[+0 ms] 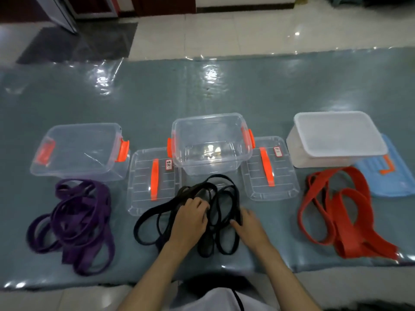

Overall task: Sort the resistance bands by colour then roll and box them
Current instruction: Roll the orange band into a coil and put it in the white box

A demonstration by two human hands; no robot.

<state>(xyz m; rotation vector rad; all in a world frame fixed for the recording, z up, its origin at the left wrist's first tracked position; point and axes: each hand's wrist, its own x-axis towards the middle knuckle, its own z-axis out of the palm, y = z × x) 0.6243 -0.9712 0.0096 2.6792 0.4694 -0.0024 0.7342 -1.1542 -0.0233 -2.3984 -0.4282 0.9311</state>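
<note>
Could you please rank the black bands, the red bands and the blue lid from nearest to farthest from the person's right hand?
From the right hand:
1. Black bands, under its fingers, centre.
2. Red bands, to its right.
3. Blue lid, far right, behind the red bands.

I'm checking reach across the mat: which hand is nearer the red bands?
Right. The right hand rests on the black bands, left of the red bands; the left hand lies farther left.
</note>
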